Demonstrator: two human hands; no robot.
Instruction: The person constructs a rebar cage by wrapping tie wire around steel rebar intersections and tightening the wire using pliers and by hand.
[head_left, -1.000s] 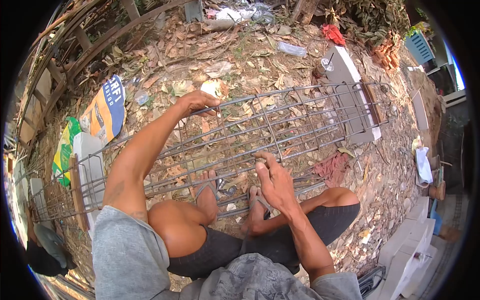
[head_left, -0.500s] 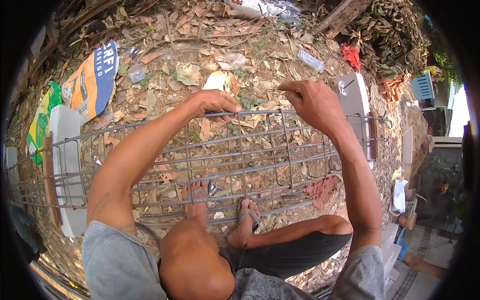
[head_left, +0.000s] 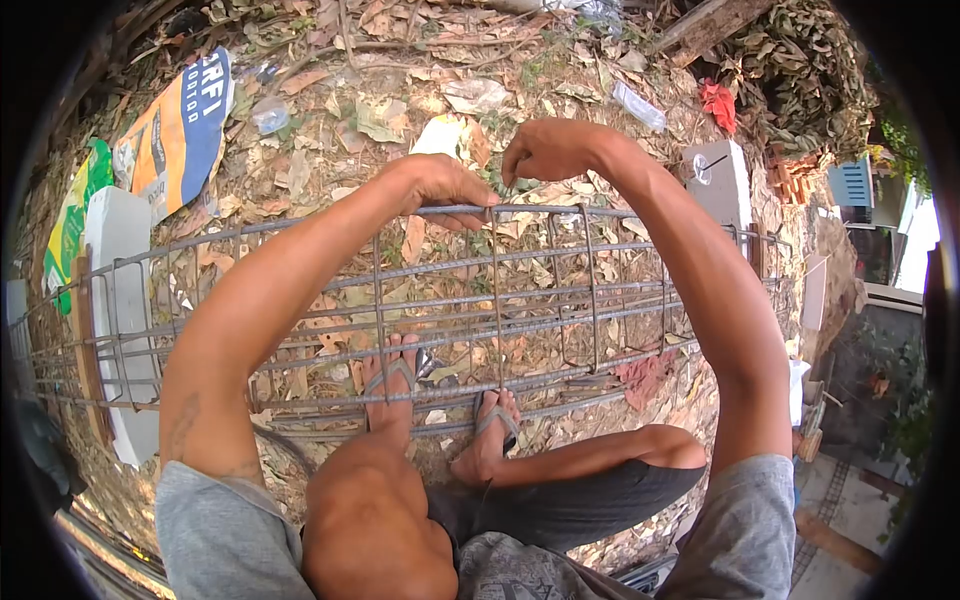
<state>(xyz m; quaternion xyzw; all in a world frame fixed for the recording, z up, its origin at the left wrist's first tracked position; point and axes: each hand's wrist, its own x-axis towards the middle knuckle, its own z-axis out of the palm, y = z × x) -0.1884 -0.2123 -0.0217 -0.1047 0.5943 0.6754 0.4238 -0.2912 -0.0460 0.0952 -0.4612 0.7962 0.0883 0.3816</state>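
A long cage of steel reinforcing bars (head_left: 430, 268) with square stirrups (head_left: 590, 300) lies across in front of me, above the ground. My left hand (head_left: 452, 190) is closed around the far top bar, its fingertips beside the place where a stirrup meets that bar. Just above and to the right of that joint, my right hand (head_left: 555, 150) bends downward with thumb and fingers pinched. What looks like a thin wire hangs from the pinch towards the joint; its upper end is hidden in the fingers.
Pale blocks, one at the left (head_left: 125, 310) and one at the right (head_left: 718, 185), stand under the cage's ends with wooden strips. A printed mortar bag (head_left: 185, 140), a red scrap (head_left: 717, 105) and dry leaves lie on the ground. My sandalled feet (head_left: 392, 385) are beneath the near bars.
My right hand has moved left and inward, from above the bar's right part to close beside my left hand. My left hand keeps its hold on the bar. The view has shifted slightly.
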